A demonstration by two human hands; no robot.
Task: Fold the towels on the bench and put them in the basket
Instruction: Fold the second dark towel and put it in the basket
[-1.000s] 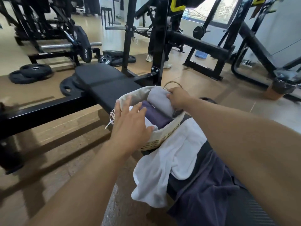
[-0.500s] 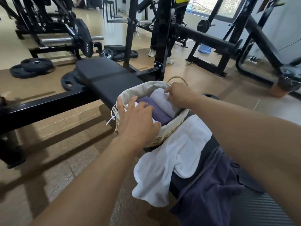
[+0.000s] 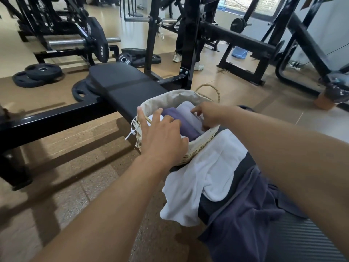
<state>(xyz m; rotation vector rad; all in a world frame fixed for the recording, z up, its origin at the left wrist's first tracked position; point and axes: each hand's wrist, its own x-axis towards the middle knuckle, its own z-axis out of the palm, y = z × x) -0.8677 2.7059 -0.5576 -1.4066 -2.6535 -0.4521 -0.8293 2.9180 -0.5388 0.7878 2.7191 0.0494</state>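
At centre frame the basket (image 3: 171,100) sits on the bench (image 3: 124,82), holding a folded purple towel (image 3: 182,121) and a lilac towel (image 3: 186,110). The left hand (image 3: 162,133) lies flat, fingers spread, over the purple towel; the right hand (image 3: 209,115) curls its fingers on the lilac towel. Below, right of centre, a white towel (image 3: 204,174) and a navy towel (image 3: 243,220) lie unfolded.

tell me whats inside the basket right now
In the basket: a dark purple folded towel beside a lighter lilac one. The left hand and right hand cover the rest.
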